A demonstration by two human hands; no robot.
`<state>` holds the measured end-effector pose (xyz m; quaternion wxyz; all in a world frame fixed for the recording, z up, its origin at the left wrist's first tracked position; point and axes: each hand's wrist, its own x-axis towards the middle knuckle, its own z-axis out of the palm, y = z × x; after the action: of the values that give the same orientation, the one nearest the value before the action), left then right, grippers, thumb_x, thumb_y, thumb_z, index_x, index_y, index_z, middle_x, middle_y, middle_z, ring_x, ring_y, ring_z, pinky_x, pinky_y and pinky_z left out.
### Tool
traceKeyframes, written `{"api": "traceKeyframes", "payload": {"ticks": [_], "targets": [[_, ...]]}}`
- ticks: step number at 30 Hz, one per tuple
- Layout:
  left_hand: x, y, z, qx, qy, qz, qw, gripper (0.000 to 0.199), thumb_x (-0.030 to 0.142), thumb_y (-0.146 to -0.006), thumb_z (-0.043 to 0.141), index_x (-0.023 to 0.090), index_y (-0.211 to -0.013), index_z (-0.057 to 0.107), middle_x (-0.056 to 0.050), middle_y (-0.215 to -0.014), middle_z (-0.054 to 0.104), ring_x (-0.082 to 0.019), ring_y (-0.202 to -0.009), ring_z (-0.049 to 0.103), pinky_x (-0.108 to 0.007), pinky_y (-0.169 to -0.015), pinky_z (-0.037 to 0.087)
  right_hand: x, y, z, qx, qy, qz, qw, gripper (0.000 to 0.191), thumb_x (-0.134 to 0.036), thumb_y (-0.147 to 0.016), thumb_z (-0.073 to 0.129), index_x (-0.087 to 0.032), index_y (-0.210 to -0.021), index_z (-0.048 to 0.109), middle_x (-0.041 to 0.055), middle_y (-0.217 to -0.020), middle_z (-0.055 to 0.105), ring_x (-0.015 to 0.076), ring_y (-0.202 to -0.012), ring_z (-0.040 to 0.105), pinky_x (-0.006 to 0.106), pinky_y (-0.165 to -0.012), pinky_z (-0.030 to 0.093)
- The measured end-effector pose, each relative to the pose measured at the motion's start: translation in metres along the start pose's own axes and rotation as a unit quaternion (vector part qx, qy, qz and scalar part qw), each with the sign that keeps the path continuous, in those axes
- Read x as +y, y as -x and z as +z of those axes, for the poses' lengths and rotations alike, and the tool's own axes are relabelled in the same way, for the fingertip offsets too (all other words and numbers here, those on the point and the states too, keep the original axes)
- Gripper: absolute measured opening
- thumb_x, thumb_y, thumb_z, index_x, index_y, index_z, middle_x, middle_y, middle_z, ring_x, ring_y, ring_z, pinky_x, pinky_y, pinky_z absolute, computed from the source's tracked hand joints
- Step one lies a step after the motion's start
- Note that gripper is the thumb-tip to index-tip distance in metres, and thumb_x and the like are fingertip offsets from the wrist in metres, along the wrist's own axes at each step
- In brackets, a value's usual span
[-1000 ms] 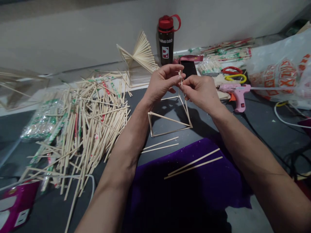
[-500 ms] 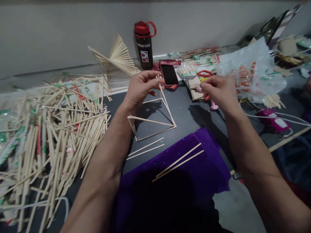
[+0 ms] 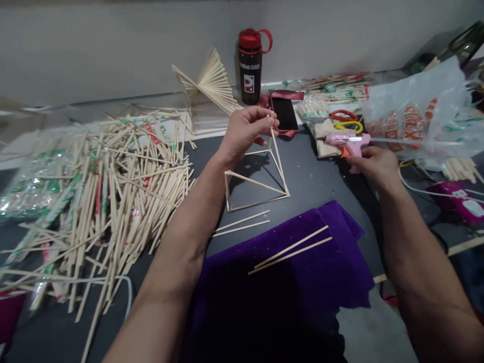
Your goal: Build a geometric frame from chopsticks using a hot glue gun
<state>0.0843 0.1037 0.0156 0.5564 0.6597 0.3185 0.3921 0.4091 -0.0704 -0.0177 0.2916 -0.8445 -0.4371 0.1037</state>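
Note:
My left hand (image 3: 249, 130) is closed in a pinch around the top end of an upright chopstick. This stick belongs to an open frame of joined chopsticks (image 3: 259, 200) standing on the grey table. At the right, my right hand (image 3: 380, 164) has its thumb and fingers around the handle of a pink glue gun (image 3: 350, 141) with an orange trigger. A clear glue stick juts from the gun's back, and its nozzle is over a small tan block (image 3: 325, 146). Two chopsticks (image 3: 242, 223) lie in front of the frame; two more (image 3: 291, 252) rest on purple cloth (image 3: 340, 272).
Loose chopsticks (image 3: 113, 186) are heaped at the left. A twisted chopstick structure (image 3: 212, 85), a red-capped bottle (image 3: 249, 70) and a phone (image 3: 284, 113) stand or lie along the back. Scissors (image 3: 348, 125), a plastic bag (image 3: 408, 101) and a purple box with a cord (image 3: 456, 199) are at the right.
The view has turned left. My right hand has shifted from over the front of the glue gun back to its handle, uncovering the gun. My left hand keeps its pinch on the frame.

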Motion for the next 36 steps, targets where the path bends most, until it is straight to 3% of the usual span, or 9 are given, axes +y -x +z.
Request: {"api": "traceKeyframes", "payload": {"ticks": [3, 7, 10, 15, 17, 21, 27, 32, 36], "targets": [[0.001, 0.0, 0.002, 0.002, 0.005, -0.009, 1.0, 0.016, 0.03, -0.093, 0.079, 0.02, -0.106, 0.074, -0.01, -0.113, 0.087, -0.02, -0.095, 0.087, -0.022, -0.065, 0.064, -0.012, 0.01, 0.003, 0.08, -0.186, 0.068, 0.977, 0.026, -0.016, -0.067, 0.088, -0.028, -0.077, 0.068, 0.0055, -0.074, 0.071, 0.021, -0.062, 0.06, 0.042, -0.067, 0.045], [0.002, -0.001, 0.003, -0.002, 0.018, -0.007, 1.0, 0.014, 0.026, -0.094, 0.079, 0.019, -0.105, 0.075, -0.01, -0.109, 0.086, -0.021, -0.094, 0.086, -0.024, -0.067, 0.066, -0.032, 0.021, 0.011, 0.093, -0.332, -0.024, 0.938, 0.035, -0.02, -0.058, 0.085, -0.029, -0.089, 0.071, 0.0095, -0.091, 0.077, 0.0213, -0.069, 0.061, 0.041, -0.063, 0.042], [0.002, -0.001, 0.003, -0.004, 0.023, -0.004, 1.0, 0.013, 0.026, -0.092, 0.079, 0.019, -0.103, 0.076, -0.01, -0.109, 0.086, -0.021, -0.094, 0.086, -0.025, -0.067, 0.067, -0.042, 0.025, 0.016, 0.108, -0.337, -0.058, 0.934, 0.028, -0.03, -0.063, 0.083, -0.032, -0.087, 0.07, 0.0094, -0.082, 0.073, 0.022, -0.064, 0.058, 0.044, -0.062, 0.041], [-0.001, -0.003, 0.002, -0.003, 0.021, 0.017, 1.0, 0.02, 0.035, -0.089, 0.087, 0.022, -0.1, 0.076, -0.009, -0.106, 0.086, -0.024, -0.093, 0.087, -0.029, -0.065, 0.07, -0.048, 0.035, 0.01, 0.081, -0.335, -0.025, 0.938, 0.016, -0.032, -0.069, 0.079, -0.033, -0.078, 0.066, 0.0032, -0.066, 0.059, 0.0211, -0.058, 0.052, 0.046, -0.064, 0.043], [-0.002, -0.004, 0.002, -0.005, 0.021, 0.021, 1.0, 0.024, 0.039, -0.089, 0.09, 0.023, -0.099, 0.076, -0.009, -0.104, 0.086, -0.025, -0.094, 0.087, -0.029, -0.065, 0.07, -0.053, 0.041, 0.005, 0.086, -0.347, -0.02, 0.934, 0.019, -0.032, -0.068, 0.077, -0.033, -0.084, 0.066, 0.0055, -0.073, 0.067, 0.0221, -0.06, 0.055, 0.045, -0.064, 0.045], [-0.001, -0.003, 0.002, -0.007, 0.024, 0.018, 1.0, 0.028, 0.043, -0.09, 0.092, 0.022, -0.099, 0.076, -0.01, -0.107, 0.086, -0.025, -0.094, 0.088, -0.026, -0.063, 0.068, -0.075, 0.054, -0.005, 0.029, -0.372, -0.071, 0.925, 0.026, -0.035, -0.071, 0.073, -0.029, -0.096, 0.07, 0.0177, -0.111, 0.084, 0.0228, -0.067, 0.064, 0.043, -0.062, 0.045], [-0.001, -0.002, 0.003, -0.003, 0.014, 0.012, 1.0, 0.022, 0.033, -0.093, 0.089, 0.019, -0.103, 0.076, -0.009, -0.108, 0.086, -0.023, -0.093, 0.088, -0.024, -0.067, 0.067, -0.1, 0.073, 0.008, -0.057, -0.386, -0.159, 0.907, 0.01, -0.027, -0.083, 0.079, -0.022, -0.092, 0.081, 0.0152, -0.102, 0.086, 0.0198, -0.066, 0.068, 0.036, -0.059, 0.049], [0.0, -0.002, 0.005, 0.005, 0.022, 0.01, 1.0, 0.021, 0.029, -0.092, 0.089, 0.017, -0.104, 0.077, -0.007, -0.103, 0.087, -0.022, -0.093, 0.088, -0.023, -0.071, 0.067, -0.099, 0.08, 0.028, -0.014, -0.312, -0.287, 0.905, 0.023, -0.045, -0.1, 0.082, -0.024, -0.091, 0.084, 0.0036, -0.083, 0.079, 0.0173, -0.069, 0.07, 0.032, -0.064, 0.054], [0.001, -0.001, 0.006, 0.004, 0.034, 0.007, 0.999, 0.017, 0.026, -0.094, 0.087, 0.016, -0.104, 0.078, -0.007, -0.102, 0.087, -0.021, -0.092, 0.087, -0.025, -0.075, 0.067, -0.099, 0.076, 0.034, 0.023, -0.278, -0.328, 0.903, 0.032, -0.049, -0.104, 0.079, -0.025, -0.083, 0.078, 0.0025, -0.081, 0.075, 0.0189, -0.071, 0.068, 0.035, -0.066, 0.053]]}}
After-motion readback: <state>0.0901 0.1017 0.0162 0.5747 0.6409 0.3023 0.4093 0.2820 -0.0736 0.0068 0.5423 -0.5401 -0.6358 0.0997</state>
